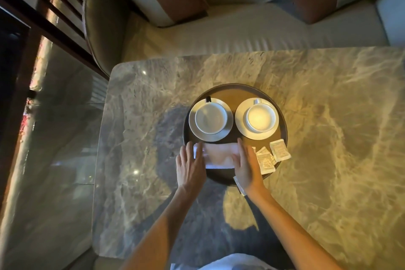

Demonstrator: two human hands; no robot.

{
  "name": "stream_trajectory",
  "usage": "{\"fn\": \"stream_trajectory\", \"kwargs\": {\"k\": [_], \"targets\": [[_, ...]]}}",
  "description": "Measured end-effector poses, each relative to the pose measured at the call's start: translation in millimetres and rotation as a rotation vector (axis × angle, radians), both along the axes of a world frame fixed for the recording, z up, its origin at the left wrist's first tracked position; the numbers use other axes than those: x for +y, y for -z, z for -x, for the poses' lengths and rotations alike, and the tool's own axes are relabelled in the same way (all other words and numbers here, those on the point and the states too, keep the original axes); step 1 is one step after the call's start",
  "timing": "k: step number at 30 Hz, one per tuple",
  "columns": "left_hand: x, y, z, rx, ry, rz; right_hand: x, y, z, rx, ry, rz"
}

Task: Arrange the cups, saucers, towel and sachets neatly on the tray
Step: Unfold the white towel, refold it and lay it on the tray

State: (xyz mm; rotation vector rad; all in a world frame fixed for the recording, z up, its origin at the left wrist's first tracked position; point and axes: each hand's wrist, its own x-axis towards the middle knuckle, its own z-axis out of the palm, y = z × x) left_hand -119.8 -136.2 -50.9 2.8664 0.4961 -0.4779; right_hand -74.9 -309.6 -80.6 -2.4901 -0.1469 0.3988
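Note:
A round dark tray [232, 91] sits on the marble table. Two white cups stand on white saucers side by side on it: the left cup [211, 118] on the left saucer [192, 125], the right cup [260, 116] on the right saucer [241, 125]. In front of them lies a folded white towel [219, 156]. My left hand [190, 165] touches its left end with straight fingers, and my right hand [246, 164] its right end. Several sachets [270, 155] lie at the tray's right front rim, some overhanging it. A long thin sachet [238, 185] shows under my right wrist.
The marble table [328, 138] stretches wide to the right and left of the tray. A sofa with cushions [219, 33] stands behind the table. A wooden slatted screen [43, 6] and the floor lie to the left.

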Motion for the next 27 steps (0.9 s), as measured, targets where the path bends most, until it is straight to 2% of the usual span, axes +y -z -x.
{"fn": "stream_trajectory", "kwargs": {"k": [3,8,17,22,27], "targets": [[-0.4,6.9,12.1,-0.068,0.142,0.020,5.6,-2.5,10.5,-0.032,-0.107,-0.034],[-4.6,22.0,29.9,-0.043,0.178,0.066,3.0,0.5,25.2,-0.118,-0.338,0.289],[-6.6,23.3,22.9,0.117,0.234,0.002,8.2,1.7,16.7,-0.067,-0.396,0.446],[-15.5,18.6,30.7,0.008,0.182,0.053,13.7,-2.7,23.1,-0.108,-0.401,0.486],[-12.1,28.5,44.8,0.056,0.233,0.036,6.2,6.5,33.0,-0.074,-0.473,0.524]]}}
